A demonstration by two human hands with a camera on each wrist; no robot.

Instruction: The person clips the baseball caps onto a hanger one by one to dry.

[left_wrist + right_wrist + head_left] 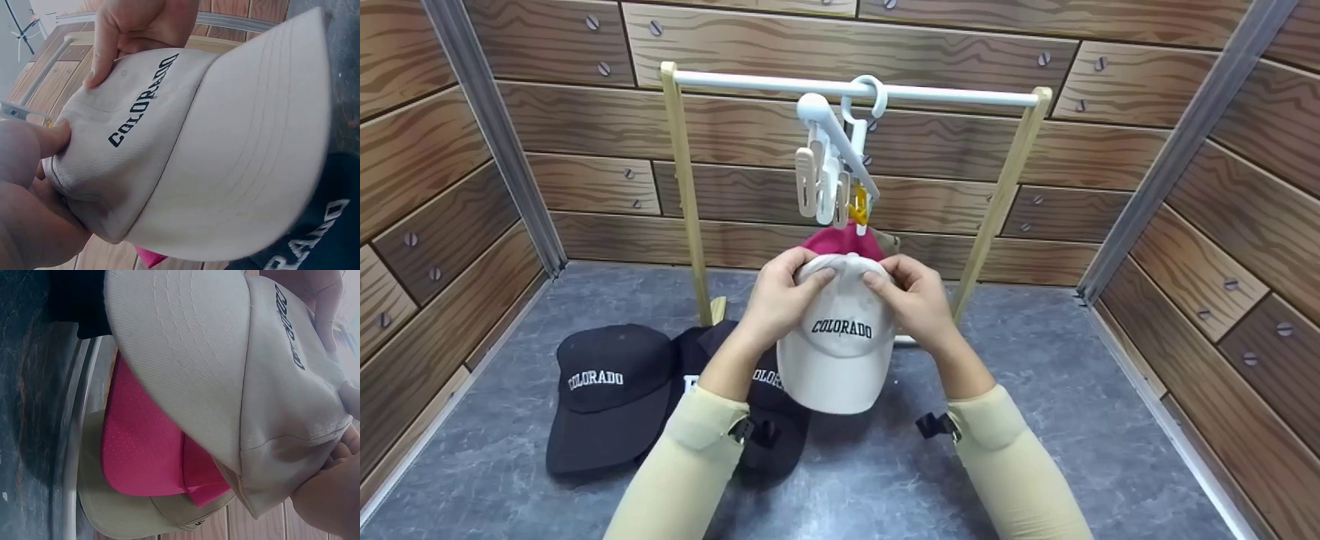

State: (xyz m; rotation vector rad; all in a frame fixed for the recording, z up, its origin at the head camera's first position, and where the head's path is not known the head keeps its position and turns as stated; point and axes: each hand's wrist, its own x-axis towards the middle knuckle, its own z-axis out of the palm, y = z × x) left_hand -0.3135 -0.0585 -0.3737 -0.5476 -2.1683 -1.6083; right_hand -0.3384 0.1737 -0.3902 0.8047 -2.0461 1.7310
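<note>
A white baseball cap [840, 367] lettered COLORADO is held up in front of the rack, brim down. On the left of its crown my left hand [782, 296] pinches the fabric, thumb on the front. My right hand [916, 300] pinches the crown's right side the same way; its curled fingers go behind the cap in the right wrist view. Just above the cap hangs a white clip hanger [840, 142] with several pegs and a yellow clip [859, 204]. Behind the white cap are a pink cap [143, 439] and an olive cap [112, 495], both partly hidden.
A rack with wooden posts [688, 202] and a white rail [765, 82] carries the hanger. Dark caps lettered in white, one a black cap [615, 375], lie on the grey surface [1072, 390] at the left. Wood-patterned walls [1222, 247] enclose the space.
</note>
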